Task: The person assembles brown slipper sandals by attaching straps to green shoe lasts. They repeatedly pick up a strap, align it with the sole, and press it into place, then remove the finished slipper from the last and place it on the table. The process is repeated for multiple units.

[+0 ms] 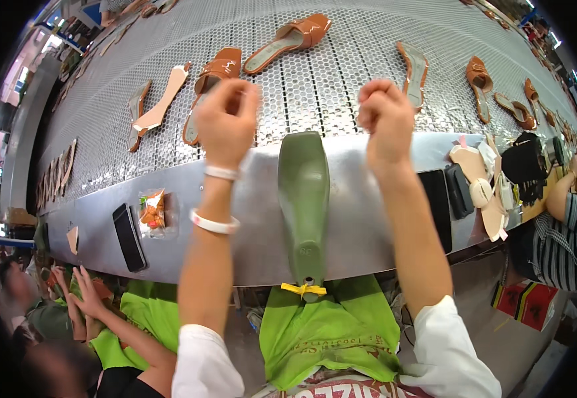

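On the left, a phone [129, 237] lies on the metal tabletop [354, 225], near a small clear packet [152, 212]. The left hand [227, 116] is raised, loosely clenched, partly covering a brown sandal [223, 65]. In the middle, between the forearms, a green shoe form [303, 192] points its toe away, a yellow bow [303, 290] at its near end. The right hand [386, 119] is clenched beside a narrow sole [415, 74]; whether either hand grips something small, I cannot tell.

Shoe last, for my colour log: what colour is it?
The shoe last is dull green, clearest in the head view.
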A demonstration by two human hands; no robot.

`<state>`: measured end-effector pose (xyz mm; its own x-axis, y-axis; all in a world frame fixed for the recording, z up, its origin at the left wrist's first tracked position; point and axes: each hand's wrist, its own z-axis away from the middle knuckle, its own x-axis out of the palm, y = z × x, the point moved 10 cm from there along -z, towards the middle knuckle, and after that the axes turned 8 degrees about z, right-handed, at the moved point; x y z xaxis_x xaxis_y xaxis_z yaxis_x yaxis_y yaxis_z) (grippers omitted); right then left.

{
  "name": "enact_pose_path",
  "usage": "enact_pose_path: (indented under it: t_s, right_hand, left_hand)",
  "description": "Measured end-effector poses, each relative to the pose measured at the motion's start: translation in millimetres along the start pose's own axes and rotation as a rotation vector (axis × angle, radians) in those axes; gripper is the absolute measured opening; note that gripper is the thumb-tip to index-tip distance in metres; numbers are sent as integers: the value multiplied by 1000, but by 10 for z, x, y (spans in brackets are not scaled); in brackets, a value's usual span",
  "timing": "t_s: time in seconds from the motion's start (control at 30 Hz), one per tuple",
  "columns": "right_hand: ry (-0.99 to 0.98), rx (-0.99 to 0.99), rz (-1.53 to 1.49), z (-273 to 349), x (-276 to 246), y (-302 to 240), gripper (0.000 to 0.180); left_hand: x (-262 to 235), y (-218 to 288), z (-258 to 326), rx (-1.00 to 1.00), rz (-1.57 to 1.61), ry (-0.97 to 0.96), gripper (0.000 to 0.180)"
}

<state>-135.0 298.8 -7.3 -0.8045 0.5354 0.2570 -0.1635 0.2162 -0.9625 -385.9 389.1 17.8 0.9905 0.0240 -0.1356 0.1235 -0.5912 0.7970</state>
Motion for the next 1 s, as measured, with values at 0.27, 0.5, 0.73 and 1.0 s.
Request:
enact_pose_path:
  t_s: [0.27,0.5,0.73,1.0]
  right_hand:
    - [-77,-260,1044,-1229,-226,-273,49]
    - [-91,-242,1739,-1370,-790,278,80]
    - [151,-170,1685,-1287,-1230,111,69]
    - [-102,238,943,-902,-1379,88,62]
  left_hand:
    - [-1419,-1766,-815,13,-1100,-256,47]
    - [-1555,-2265,-567,-435,-1080,-450,59]
    - [-1713,-1525,-530,-312,-623,-177,38]
    - [-905,533,399,-343,-40,-399,33]
